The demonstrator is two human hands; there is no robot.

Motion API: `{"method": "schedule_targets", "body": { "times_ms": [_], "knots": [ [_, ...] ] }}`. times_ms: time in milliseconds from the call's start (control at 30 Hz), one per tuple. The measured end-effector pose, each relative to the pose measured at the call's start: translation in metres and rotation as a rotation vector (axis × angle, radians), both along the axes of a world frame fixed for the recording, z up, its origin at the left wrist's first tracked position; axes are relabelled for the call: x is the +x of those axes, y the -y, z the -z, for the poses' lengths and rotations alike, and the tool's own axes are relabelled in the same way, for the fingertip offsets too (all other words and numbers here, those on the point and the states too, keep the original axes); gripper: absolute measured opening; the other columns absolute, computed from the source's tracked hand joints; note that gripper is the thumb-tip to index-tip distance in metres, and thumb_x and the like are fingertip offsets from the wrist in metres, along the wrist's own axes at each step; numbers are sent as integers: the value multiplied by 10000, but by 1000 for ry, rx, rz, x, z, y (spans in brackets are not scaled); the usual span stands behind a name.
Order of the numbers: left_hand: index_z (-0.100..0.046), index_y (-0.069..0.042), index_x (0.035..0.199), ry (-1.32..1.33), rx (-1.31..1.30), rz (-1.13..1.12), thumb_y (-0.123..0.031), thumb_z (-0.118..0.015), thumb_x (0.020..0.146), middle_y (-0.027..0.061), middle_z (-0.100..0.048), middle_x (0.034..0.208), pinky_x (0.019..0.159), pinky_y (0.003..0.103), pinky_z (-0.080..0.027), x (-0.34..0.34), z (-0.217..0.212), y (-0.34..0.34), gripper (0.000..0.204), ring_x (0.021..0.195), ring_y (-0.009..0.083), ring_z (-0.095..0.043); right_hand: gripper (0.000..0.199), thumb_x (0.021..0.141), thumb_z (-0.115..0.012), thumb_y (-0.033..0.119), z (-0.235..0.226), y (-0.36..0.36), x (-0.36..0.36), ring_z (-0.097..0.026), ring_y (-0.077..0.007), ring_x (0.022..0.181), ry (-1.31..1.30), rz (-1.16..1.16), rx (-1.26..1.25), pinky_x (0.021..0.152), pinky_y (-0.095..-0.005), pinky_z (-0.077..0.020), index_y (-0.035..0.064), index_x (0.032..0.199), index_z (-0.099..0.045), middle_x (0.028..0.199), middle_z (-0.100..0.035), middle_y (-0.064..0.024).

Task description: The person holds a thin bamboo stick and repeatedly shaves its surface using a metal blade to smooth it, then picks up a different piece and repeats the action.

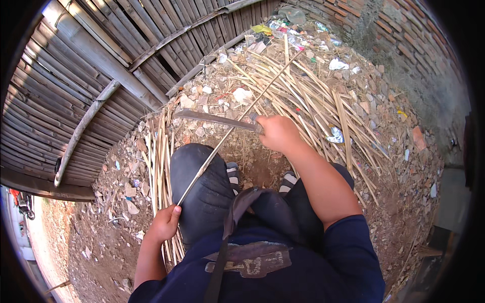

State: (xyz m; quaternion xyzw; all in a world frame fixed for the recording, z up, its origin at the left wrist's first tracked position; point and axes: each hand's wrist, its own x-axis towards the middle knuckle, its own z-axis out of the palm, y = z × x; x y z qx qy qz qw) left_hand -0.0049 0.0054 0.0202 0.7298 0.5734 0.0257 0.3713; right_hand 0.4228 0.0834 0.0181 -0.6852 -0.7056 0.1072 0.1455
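My right hand (pixel 279 134) is closed round the handle of a machete (pixel 217 119), its long dull blade pointing left. The blade crosses a thin bamboo strip (pixel 207 162), which slants from my left knee up to the far right. My left hand (pixel 165 223) grips the near end of that strip beside my left thigh. A small bundle of bamboo strips (pixel 160 174) lies on the ground to the left of my leg. Farther off on the right spreads a larger pile of pale bamboo strips (pixel 316 108).
A bamboo slat wall (pixel 65 111) rises on the left, and a brick wall (pixel 404 38) stands at the far right. Stones and litter, including a white scrap (pixel 338 64) and a foil wrapper (pixel 335 135), cover the dirt ground (pixel 101 242). A strap (pixel 237 212) hangs over my lap.
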Motion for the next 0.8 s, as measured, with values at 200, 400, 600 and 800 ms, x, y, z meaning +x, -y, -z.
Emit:
{"method": "schedule_targets", "body": {
  "times_ms": [200, 400, 600, 800],
  "knots": [
    [-552, 16, 859, -13, 53, 40, -410, -432, 1099, 227, -581, 700, 662, 462, -474, -3, 12, -1, 504, 650, 381, -575, 191, 767, -726, 154, 19, -4, 3, -721, -376, 837, 56, -144, 55, 734, -493, -575, 85, 937, -672, 831, -716, -168],
    [-542, 14, 862, -14, 37, 37, -418, -426, 1099, 230, -576, 690, 647, 476, -466, 2, 0, -2, 507, 656, 415, -586, 264, 792, -723, 165, 22, -17, 38, -718, -379, 857, -27, 235, -31, 750, -494, -576, 88, 1040, -683, 844, -715, -181],
    [-539, 17, 862, 0, 87, 51, -422, -426, 1101, 220, -562, 681, 644, 458, -461, -1, 10, 1, 513, 633, 375, -563, 260, 761, -747, 179, -1, 7, -14, -695, -405, 843, 70, -150, 9, 727, -524, -543, 66, 964, -630, 813, -689, -156],
    [-553, 28, 853, 55, 43, 41, -419, -424, 1103, 229, -572, 694, 659, 456, -471, -2, 2, -6, 528, 636, 364, -554, 319, 797, -713, 183, 37, -22, 49, -705, -406, 901, -253, 223, -89, 808, -506, -565, 66, 1093, -687, 901, -718, -198]
  ]
}}
